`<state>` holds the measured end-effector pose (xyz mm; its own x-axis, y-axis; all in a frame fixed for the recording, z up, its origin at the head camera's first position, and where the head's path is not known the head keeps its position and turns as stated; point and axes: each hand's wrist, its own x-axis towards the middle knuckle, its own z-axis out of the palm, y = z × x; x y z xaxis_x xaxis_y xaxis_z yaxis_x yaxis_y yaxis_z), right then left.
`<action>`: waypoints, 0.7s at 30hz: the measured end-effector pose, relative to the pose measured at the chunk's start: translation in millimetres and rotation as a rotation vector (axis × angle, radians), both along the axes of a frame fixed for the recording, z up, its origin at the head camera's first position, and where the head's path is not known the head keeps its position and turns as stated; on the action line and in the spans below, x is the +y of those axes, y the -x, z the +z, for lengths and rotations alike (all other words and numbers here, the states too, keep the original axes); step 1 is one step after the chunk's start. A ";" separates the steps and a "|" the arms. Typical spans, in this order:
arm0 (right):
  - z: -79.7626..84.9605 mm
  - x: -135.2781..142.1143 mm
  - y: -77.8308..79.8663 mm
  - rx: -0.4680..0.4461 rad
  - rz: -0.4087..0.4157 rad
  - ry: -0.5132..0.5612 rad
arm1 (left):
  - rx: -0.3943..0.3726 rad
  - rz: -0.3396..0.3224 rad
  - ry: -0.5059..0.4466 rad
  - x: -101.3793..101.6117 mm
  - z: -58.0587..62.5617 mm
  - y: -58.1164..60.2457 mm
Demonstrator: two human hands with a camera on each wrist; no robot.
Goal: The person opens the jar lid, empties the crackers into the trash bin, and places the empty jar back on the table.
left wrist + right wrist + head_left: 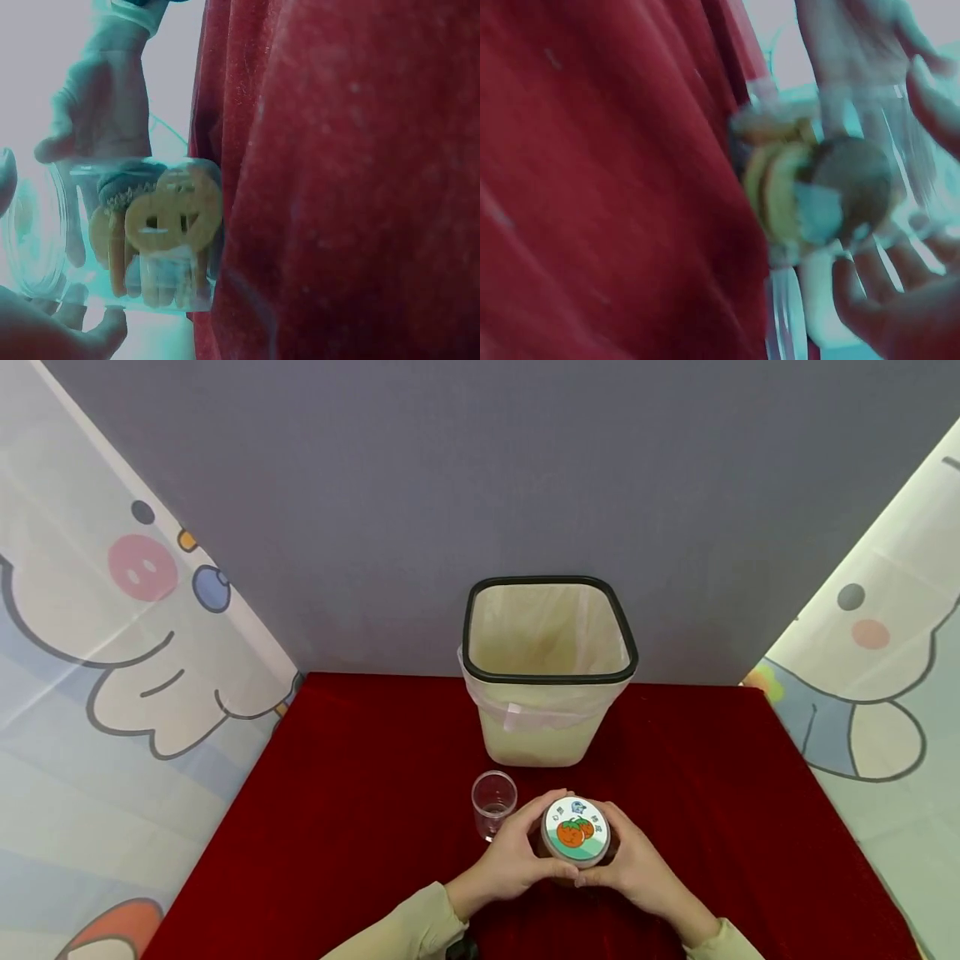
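In the right wrist view the jar (829, 176) and the round pieces (784, 191) inside are blurred. From the head, the left fingers (540, 807) and right fingers (618, 819) hide much of its sides; the lettering (597, 823) on the lid (575, 852) is too small to read. The bottom edge cuts off both sleeves (405, 922) and a dark object (462, 948).

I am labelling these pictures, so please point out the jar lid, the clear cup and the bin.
Jar lid (577, 830), head view: middle of printed top.
Clear cup (493, 807), head view: its side wall.
Bin (536, 747), head view: lower front wall.
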<state>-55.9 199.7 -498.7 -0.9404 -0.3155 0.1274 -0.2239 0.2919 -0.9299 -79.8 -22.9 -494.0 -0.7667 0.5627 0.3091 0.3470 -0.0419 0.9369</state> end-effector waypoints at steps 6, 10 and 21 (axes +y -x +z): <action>0.2 -6.4 -4.9 0.037 -0.104 -0.068 | 0.014 0.019 -0.008 2.1 0.6 0.2; 1.9 2.6 0.3 0.005 0.008 -0.024 | -0.010 -0.005 -0.035 1.7 0.3 1.1; 4.6 27.0 19.4 -0.161 0.349 0.161 | -0.064 -0.069 -0.048 0.0 -0.4 3.5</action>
